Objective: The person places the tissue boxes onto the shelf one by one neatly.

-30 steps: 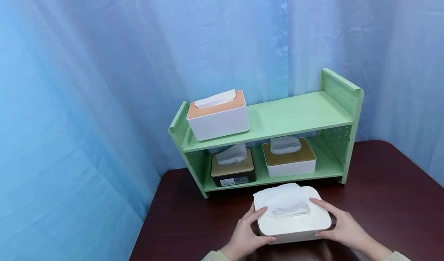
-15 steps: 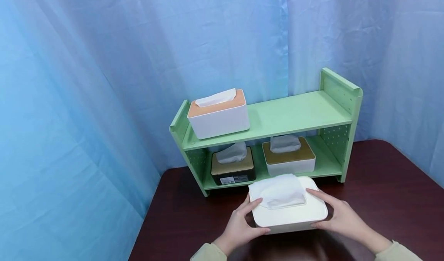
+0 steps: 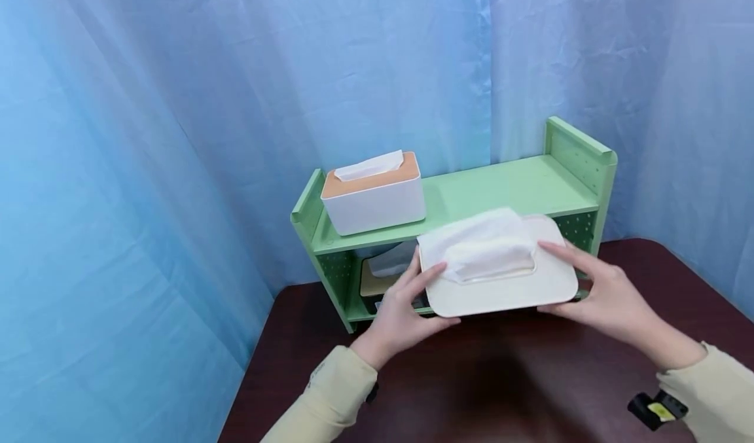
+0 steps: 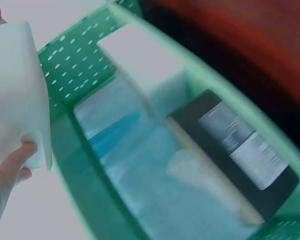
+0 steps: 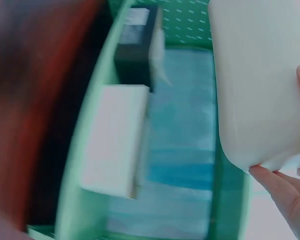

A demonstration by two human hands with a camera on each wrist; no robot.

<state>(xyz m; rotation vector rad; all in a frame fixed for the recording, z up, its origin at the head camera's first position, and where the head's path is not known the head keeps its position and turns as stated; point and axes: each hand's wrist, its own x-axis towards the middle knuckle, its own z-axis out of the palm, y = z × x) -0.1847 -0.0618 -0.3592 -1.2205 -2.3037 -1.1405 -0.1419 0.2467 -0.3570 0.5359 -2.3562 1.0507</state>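
Both hands hold a white tissue box (image 3: pixel 512 294) in the air, one at each end, with a white tissue spread from its top slot. The left hand (image 3: pixel 396 313) grips its left end, thumb at the near edge and fingers on the lid and side. At the opposite end, the right hand (image 3: pixel 609 296) grips likewise. In the head view the box overlaps the front of a green two-tier shelf (image 3: pixel 506 184), top tilted towards the camera. The right wrist view shows the box's smooth pale body (image 5: pixel 262 85) close to the shelf.
A white tissue box with a tan lid (image 3: pixel 375 205) stands on the upper tier's left. Below sit a black tissue box (image 4: pixel 235 145) and a white one (image 5: pixel 115 140), largely hidden in the head view. Blue curtains (image 3: pixel 235 103) hang behind the dark red table (image 3: pixel 665 292).
Both hands have raised the white tissue box from low over the table up to the shelf's front. It now covers the white box on the lower tier in the head view.
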